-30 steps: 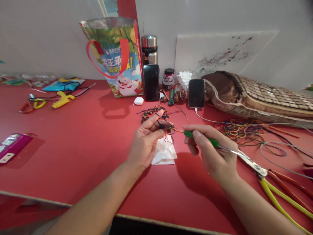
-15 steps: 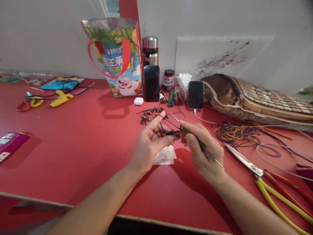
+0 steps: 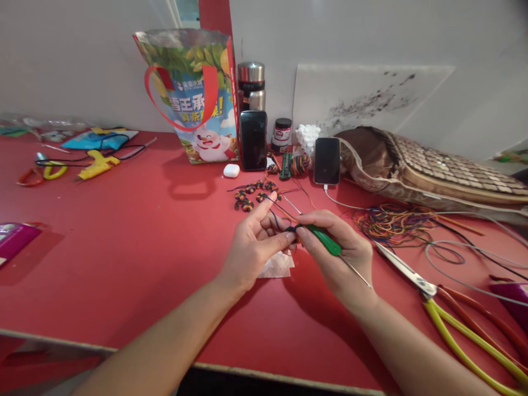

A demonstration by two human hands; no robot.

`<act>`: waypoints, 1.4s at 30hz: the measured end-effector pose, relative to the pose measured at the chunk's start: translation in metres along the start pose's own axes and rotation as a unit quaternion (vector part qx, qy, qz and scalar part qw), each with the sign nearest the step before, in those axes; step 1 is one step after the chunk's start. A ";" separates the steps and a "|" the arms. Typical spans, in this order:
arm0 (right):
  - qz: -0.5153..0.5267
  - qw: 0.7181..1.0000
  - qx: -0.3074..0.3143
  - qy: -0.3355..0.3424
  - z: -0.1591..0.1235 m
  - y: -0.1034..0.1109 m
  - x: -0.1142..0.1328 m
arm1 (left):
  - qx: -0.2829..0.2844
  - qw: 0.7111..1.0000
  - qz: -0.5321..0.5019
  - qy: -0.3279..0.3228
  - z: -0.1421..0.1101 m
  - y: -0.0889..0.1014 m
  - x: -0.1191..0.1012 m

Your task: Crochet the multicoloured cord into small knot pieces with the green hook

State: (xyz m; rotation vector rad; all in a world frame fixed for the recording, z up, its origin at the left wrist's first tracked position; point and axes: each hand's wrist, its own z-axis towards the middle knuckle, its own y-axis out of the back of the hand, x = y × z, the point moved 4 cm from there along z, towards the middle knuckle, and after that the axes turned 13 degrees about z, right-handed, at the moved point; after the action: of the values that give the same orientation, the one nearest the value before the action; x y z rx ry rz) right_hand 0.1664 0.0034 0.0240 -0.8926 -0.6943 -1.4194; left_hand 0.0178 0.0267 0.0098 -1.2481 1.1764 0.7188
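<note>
My left hand point(image 3: 258, 236) pinches a small dark multicoloured crochet piece point(image 3: 293, 227) between thumb and fingers, with yarn running up over its raised index finger. My right hand point(image 3: 340, 256) is closed round the green handle of a crochet hook point(image 3: 325, 240). The hook's thin metal tip points up and left, just beyond the crochet piece, and a second metal end sticks out toward my right wrist. Both hands meet at the piece, and fingers hide much of it. Below them lies a crumpled white tissue point(image 3: 278, 265). Behind them rests a curled multicoloured crochet strip point(image 3: 247, 204).
Large scissors point(image 3: 429, 289) lie at right, near tangled yarn point(image 3: 400, 223) and a charging phone point(image 3: 327, 161). A black phone point(image 3: 253, 141) stands before a steel flask point(image 3: 251, 82). A printed bag point(image 3: 190, 99), earbud case point(image 3: 231, 170) and yellow glue gun point(image 3: 98, 165) are farther left.
My right hand has turned, so more of the green handle shows and its thumb now presses at the crochet piece. The piece is more covered by fingers. The view has shifted slightly.
</note>
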 end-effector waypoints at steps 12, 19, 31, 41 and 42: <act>0.083 0.991 -0.022 -0.101 0.000 -0.001 -0.006 | -0.061 0.993 0.081 -0.061 0.003 0.006 -0.006; 0.123 0.984 -0.066 -0.113 0.000 0.005 -0.015 | -0.135 0.981 0.095 -0.098 -0.002 0.013 -0.017; 0.172 0.976 -0.045 -0.123 0.004 0.021 -0.021 | -0.109 0.840 0.490 -0.205 0.010 0.019 -0.019; 0.210 0.966 0.009 -0.152 0.003 0.010 -0.014 | 0.031 0.860 0.423 -0.283 -0.005 0.000 -0.026; 0.203 0.968 0.012 -0.146 0.003 0.009 -0.014 | 0.035 0.885 0.397 -0.239 -0.002 0.000 -0.021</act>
State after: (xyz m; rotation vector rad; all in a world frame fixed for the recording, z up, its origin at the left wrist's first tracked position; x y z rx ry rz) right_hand 0.1747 0.0124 0.0129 -1.1646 -0.6965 -0.9233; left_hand 0.0110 0.0281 0.0297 -0.4259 1.2567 1.4762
